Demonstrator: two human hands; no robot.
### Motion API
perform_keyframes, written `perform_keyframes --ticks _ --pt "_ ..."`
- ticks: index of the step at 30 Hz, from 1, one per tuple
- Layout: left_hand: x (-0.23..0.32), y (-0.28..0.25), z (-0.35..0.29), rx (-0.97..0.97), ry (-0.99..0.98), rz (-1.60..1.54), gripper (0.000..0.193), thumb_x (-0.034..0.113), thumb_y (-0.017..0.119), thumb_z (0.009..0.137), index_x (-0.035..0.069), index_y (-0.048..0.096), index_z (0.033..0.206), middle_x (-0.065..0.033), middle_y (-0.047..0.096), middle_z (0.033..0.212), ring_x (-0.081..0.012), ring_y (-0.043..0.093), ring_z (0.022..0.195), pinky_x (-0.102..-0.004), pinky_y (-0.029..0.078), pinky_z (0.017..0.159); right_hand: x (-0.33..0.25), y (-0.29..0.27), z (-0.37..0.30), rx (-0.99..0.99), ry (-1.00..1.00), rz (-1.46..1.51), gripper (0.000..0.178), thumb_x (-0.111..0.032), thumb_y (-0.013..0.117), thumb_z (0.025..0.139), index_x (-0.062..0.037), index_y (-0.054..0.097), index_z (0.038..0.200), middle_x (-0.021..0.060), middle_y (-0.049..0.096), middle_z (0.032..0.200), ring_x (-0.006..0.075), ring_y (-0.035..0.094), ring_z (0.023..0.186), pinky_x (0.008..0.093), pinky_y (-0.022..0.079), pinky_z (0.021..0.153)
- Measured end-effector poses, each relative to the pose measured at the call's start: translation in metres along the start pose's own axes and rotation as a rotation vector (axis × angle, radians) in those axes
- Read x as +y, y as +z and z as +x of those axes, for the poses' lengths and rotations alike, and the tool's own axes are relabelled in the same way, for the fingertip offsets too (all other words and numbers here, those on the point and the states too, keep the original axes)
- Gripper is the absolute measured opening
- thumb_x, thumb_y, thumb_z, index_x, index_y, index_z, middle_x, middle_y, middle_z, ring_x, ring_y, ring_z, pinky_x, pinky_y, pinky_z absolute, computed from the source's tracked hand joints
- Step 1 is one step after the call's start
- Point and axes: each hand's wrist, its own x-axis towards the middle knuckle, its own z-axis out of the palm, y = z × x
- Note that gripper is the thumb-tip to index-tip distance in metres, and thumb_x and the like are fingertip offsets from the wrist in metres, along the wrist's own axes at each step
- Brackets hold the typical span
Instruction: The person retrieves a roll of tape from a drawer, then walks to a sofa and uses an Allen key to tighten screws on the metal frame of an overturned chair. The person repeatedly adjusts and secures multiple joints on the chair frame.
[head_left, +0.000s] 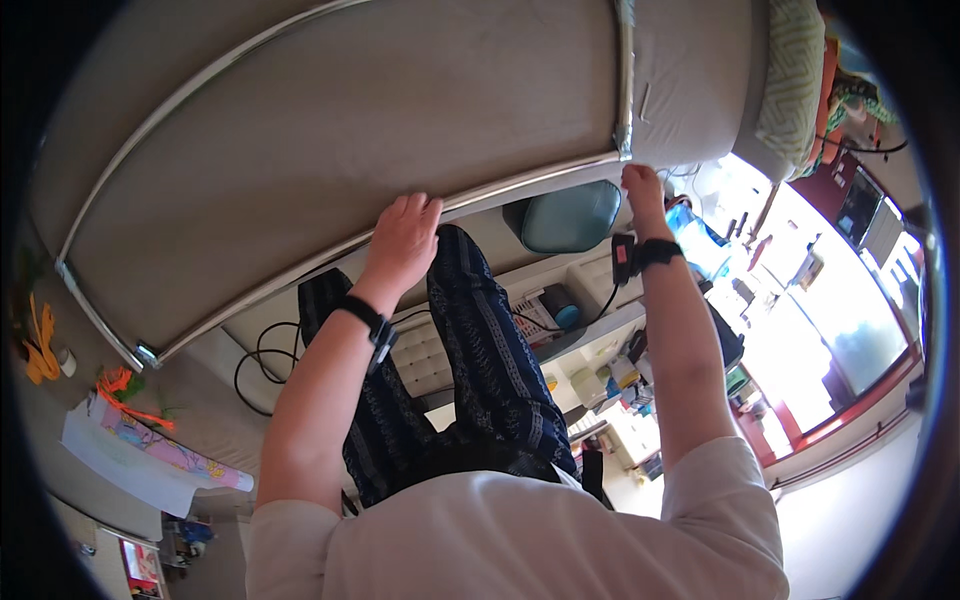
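Note:
A large frame of shiny silver tubes [300, 268] lies on a grey-brown fabric surface [440, 90]. My left hand [405, 245] is closed over its near tube, fingers together and pointing away from me. My right hand [645, 190] is beside the frame's right corner joint [624, 143], with its fingers curled in. Whatever those fingers hold, if anything, is hidden. Another corner joint [147, 355] shows at the near left. Each wrist wears a black strap.
A blue-green rounded seat [572, 217] stands just below the near tube. Black cable [262, 375] loops beside my legs. Orange ribbons [130, 395] and a pink printed roll [175, 445] lie at left. At far right are a patterned cushion [793, 90] and a bright window [850, 330].

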Motion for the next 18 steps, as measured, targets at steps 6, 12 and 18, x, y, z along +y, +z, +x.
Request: perform_keyframes --ticks 6,12,18 --pt "0.066 0.068 0.083 -0.031 -0.205 0.11 0.04 0.018 0.078 0.075 0.007 0.055 0.106 -0.012 0.059 0.099 -0.0308 0.06 0.095 -0.0431 0.051 0.082 -0.023 0.017 0.06 -0.034 -0.132 0.158 0.053 -0.039 0.074 0.081 -0.0018 0.064 0.119 0.0163 0.071 0.109 0.029 0.067 0.103 0.0386 0.051 0.091" --pt "0.079 0.074 0.111 -0.106 -0.261 0.282 0.03 0.035 0.072 0.085 0.008 0.059 0.091 -0.0093 0.068 0.076 -0.0293 0.069 0.072 -0.043 0.055 0.061 -0.065 0.032 0.063 -0.245 -0.313 -0.111 0.062 -0.051 0.072 0.079 -0.0014 0.065 0.116 0.0175 0.071 0.105 0.0317 0.068 0.1 0.0402 0.053 0.09" --pt "0.076 0.056 0.118 -0.276 -0.268 0.273 0.047 0.052 0.067 0.088 0.006 0.062 0.081 -0.0143 0.066 0.066 -0.0341 0.067 0.063 -0.0439 0.054 0.055 -0.081 0.041 0.064 -0.213 -0.305 -0.134 0.061 -0.051 0.073 0.08 -0.0012 0.065 0.114 0.0167 0.071 0.101 0.0307 0.068 0.096 0.0398 0.053 0.087"
